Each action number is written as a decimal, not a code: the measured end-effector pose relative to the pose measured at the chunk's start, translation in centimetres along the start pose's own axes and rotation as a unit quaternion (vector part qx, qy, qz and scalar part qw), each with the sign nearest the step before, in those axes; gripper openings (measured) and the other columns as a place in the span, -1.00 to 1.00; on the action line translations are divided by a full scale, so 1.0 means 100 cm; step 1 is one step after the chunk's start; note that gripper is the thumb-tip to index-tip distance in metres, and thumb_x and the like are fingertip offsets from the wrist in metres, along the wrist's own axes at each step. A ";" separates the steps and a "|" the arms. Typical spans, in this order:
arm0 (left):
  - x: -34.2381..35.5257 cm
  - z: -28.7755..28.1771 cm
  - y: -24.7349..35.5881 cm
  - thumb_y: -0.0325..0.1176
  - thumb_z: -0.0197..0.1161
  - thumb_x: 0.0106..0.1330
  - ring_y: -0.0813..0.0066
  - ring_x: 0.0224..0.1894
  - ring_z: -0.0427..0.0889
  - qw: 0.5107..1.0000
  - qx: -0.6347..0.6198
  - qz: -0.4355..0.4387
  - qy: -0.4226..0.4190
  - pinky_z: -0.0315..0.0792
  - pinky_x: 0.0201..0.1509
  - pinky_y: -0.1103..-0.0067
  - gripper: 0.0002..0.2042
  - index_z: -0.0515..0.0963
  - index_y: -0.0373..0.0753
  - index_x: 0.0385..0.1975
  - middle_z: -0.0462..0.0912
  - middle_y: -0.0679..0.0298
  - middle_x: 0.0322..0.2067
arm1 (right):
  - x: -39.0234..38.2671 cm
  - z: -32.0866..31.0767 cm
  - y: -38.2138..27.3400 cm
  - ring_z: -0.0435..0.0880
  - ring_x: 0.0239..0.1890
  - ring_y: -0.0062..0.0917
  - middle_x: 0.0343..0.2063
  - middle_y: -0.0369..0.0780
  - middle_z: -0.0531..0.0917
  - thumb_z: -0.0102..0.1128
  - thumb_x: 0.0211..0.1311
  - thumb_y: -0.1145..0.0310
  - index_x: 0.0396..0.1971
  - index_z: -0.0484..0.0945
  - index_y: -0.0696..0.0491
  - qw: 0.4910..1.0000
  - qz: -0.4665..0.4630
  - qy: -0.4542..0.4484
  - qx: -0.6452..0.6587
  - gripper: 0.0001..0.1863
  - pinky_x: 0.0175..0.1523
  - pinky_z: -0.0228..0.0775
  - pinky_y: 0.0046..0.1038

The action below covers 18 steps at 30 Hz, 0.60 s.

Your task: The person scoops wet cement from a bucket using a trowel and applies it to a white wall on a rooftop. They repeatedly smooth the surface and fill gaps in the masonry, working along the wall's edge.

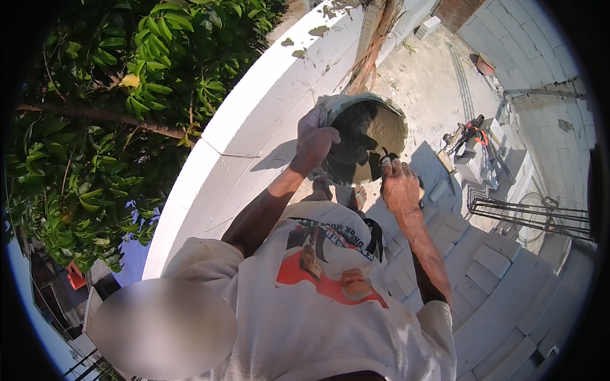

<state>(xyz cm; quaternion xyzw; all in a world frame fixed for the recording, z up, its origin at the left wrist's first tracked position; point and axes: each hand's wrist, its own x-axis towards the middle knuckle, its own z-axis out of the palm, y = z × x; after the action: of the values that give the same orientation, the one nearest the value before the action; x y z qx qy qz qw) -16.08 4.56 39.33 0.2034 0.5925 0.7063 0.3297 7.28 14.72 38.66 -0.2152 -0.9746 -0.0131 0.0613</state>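
Observation:
A round bucket (pixel 376 97) of wet grey mortar (pixel 389 124) is tilted in front of me, part sunlit and part in shadow. My left hand (pixel 314 141) grips its left rim, thumb over the inside edge. At the near right side of the bucket, my right hand (pixel 401 188) is closed around the dark handle of what looks like a trowel (pixel 384 153). The trowel's blade is hard to make out against the shaded mortar. Below the bucket my feet partly show.
A white block wall (pixel 216 136) curves along my left, with mortar blobs (pixel 319 30) on top and leafy branches (pixel 159 57) beyond. Lower right lie stacked pale blocks (pixel 486 270) and steel bars (pixel 534 214). Tools with red parts (pixel 473 132) and a reddish container (pixel 485 65) sit farther off.

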 end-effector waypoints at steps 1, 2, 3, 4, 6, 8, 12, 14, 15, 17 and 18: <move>-0.001 0.001 -0.005 -0.61 0.21 -0.18 0.65 -0.52 0.21 1.000 0.024 0.010 0.013 0.16 -0.49 0.57 -0.75 0.25 -0.19 -0.64 0.24 0.48 -0.62 | -0.001 0.000 0.001 0.68 -0.17 -0.20 -0.17 -0.02 0.62 0.25 0.17 0.32 -0.02 0.55 0.20 0.998 0.059 -0.015 -0.024 -0.59 -0.18 0.61 -0.23; -0.004 0.003 -0.011 -0.62 0.22 -0.18 0.64 -0.51 0.19 0.999 0.041 0.028 0.008 0.14 -0.49 0.56 -0.74 0.24 -0.19 -0.64 0.22 0.48 -0.62 | 0.000 0.000 0.002 0.68 -0.16 -0.21 -0.17 -0.02 0.62 0.25 0.18 0.31 -0.02 0.56 0.20 0.992 0.117 -0.029 -0.049 -0.61 -0.19 0.61 -0.24; -0.013 0.008 -0.007 -0.62 0.23 -0.19 0.64 -0.51 0.17 0.997 0.059 0.045 0.005 0.12 -0.48 0.56 -0.72 0.22 -0.19 -0.63 0.19 0.48 -0.61 | 0.006 -0.004 0.002 0.72 -0.20 -0.17 -0.21 0.00 0.64 0.20 0.20 0.37 -0.14 0.63 0.19 0.984 0.163 -0.035 -0.067 -0.73 -0.21 0.62 -0.22; -0.019 0.012 -0.003 -0.63 0.23 -0.20 0.63 -0.51 0.15 0.995 0.076 0.062 0.003 0.09 -0.48 0.56 -0.70 0.21 -0.19 -0.63 0.17 0.48 -0.61 | 0.011 -0.012 0.004 0.72 -0.21 -0.14 -0.24 0.02 0.65 0.19 0.20 0.39 -0.19 0.65 0.18 0.983 0.155 -0.090 -0.034 -0.76 -0.21 0.62 -0.21; -0.024 0.015 0.001 -0.64 0.25 -0.21 0.62 -0.50 0.12 0.991 0.095 0.093 -0.013 0.08 -0.47 0.56 -0.66 0.18 -0.18 -0.61 0.14 0.48 -0.60 | 0.021 -0.026 0.006 0.74 -0.25 -0.08 -0.30 0.04 0.67 0.15 0.19 0.43 -0.30 0.69 0.17 0.971 0.135 -0.195 0.031 -0.82 -0.22 0.62 -0.18; -0.024 0.018 0.007 -0.65 0.27 -0.22 0.62 -0.49 0.10 0.989 0.080 0.118 -0.035 0.06 -0.47 0.56 -0.63 0.16 -0.17 -0.60 0.12 0.48 -0.60 | 0.015 -0.021 0.019 0.74 -0.27 -0.05 -0.40 0.10 0.68 0.19 0.10 0.44 -0.40 0.68 0.20 0.970 0.141 -0.160 0.116 -0.84 -0.17 0.60 -0.13; -0.024 0.017 0.014 -0.66 0.30 -0.25 0.62 -0.50 0.07 0.990 0.005 0.122 -0.069 0.05 -0.47 0.56 -0.59 0.15 -0.16 -0.58 0.10 0.51 -0.59 | 0.013 -0.025 0.034 0.73 -0.30 -0.11 -0.43 0.08 0.70 0.25 0.05 0.45 -0.37 0.66 0.24 0.926 0.140 -0.189 0.297 -0.82 -0.15 0.55 -0.19; -0.020 0.011 0.014 -0.67 0.30 -0.26 0.64 -0.51 0.08 0.992 -0.032 0.101 -0.064 0.05 -0.47 0.58 -0.59 0.16 -0.14 -0.59 0.11 0.53 -0.59 | 0.014 -0.025 0.027 0.72 -0.33 -0.16 -0.43 0.04 0.71 0.26 0.06 0.46 -0.35 0.66 0.24 0.902 0.121 -0.154 0.386 -0.82 -0.15 0.52 -0.24; -0.017 0.009 0.014 -0.68 0.31 -0.27 0.66 -0.51 0.09 0.993 -0.055 0.085 -0.059 0.05 -0.46 0.60 -0.59 0.16 -0.13 -0.60 0.12 0.54 -0.59 | 0.017 -0.026 0.019 0.71 -0.34 -0.20 -0.44 0.02 0.71 0.26 0.08 0.47 -0.33 0.66 0.23 0.895 0.111 -0.125 0.413 -0.83 -0.16 0.51 -0.27; -0.012 0.004 0.009 -0.69 0.31 -0.27 0.68 -0.51 0.10 0.993 -0.090 0.066 -0.048 0.06 -0.46 0.62 -0.59 0.18 -0.12 -0.61 0.14 0.56 -0.59 | 0.017 -0.024 0.010 0.71 -0.34 -0.27 -0.42 -0.01 0.72 0.27 0.11 0.48 -0.30 0.67 0.22 0.881 0.116 -0.111 0.445 -0.83 -0.17 0.49 -0.31; -0.010 0.002 0.006 -0.70 0.32 -0.26 0.70 -0.51 0.11 0.992 -0.101 0.063 -0.040 0.06 -0.46 0.63 -0.59 0.19 -0.12 -0.61 0.15 0.56 -0.59 | 0.017 -0.018 0.005 0.71 -0.34 -0.29 -0.40 -0.01 0.73 0.27 0.12 0.47 -0.28 0.68 0.21 0.874 0.130 -0.126 0.450 -0.82 -0.16 0.50 -0.32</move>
<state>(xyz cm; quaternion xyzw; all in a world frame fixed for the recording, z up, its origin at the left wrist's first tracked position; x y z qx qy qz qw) -15.39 3.91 40.02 0.2341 0.4906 0.7732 0.3268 6.23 15.81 40.67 -0.2891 -0.8377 0.4625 0.0290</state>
